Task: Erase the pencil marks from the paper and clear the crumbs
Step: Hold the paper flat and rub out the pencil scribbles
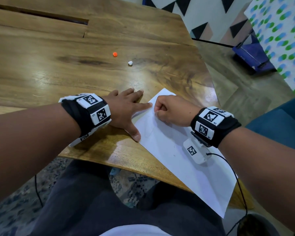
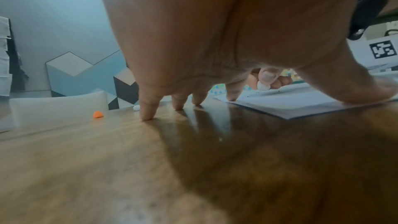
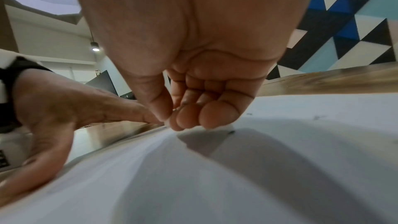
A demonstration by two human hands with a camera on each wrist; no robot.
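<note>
While my left hand [image 1: 124, 110] lies flat with its fingers spread wide, I see its index fingertip and thumb pressing on the left edge of the paper [image 1: 180, 155] and the other fingertips resting on the wooden table [image 1: 61, 68] just beside it. It holds nothing. The paper is a white sheet lying at an angle near the right end of the table, one corner hanging over the near edge. Faint grey pencil lines cross the sheet just near the left thumb, and a few tiny dark specks sit on it closer to me and to the right.

My right hand [image 1: 173, 110] is curled into a tight fist over the far part of the sheet, close to the left index finger. In the left wrist view I can make out a small white eraser [image 2: 263, 87] pinched under the thumb and against the fingers, its lower end at the paper; in the head view the hand hides it entirely. The right wrist view shows the curled fingertips [image 3: 217, 113] down at the sheet, casting a dark shadow toward me.

Farther out on the table lie a small orange lump [image 1: 115, 54] and, to its right, a small white lump [image 1: 130, 63], both well apart from the paper.
</note>
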